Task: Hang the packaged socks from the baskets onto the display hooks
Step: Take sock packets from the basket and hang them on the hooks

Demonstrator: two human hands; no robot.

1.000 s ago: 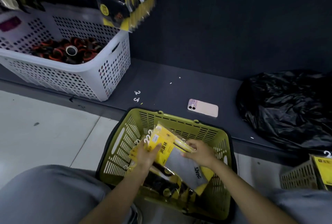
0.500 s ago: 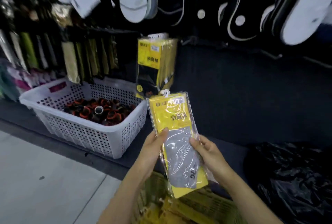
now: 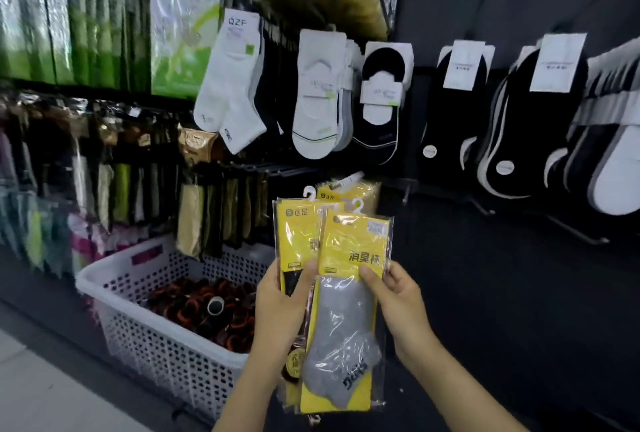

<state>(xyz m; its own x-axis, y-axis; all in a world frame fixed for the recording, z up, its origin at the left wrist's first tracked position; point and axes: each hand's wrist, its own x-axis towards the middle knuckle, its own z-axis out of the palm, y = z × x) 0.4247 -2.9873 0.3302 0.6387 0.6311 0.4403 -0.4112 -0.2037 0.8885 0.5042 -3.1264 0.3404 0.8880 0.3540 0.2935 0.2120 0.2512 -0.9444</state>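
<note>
Single head-worn wide-angle view, close in, facing forward and slightly down at the display wall (image 3: 485,275). Left hand (image 3: 280,314) and right hand (image 3: 401,307) sit at 6 o'clock; white basket (image 3: 156,355) at 8 o'clock.

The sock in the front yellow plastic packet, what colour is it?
Grey sock with dark lettering near its lower end; clearest in the head view.
</note>
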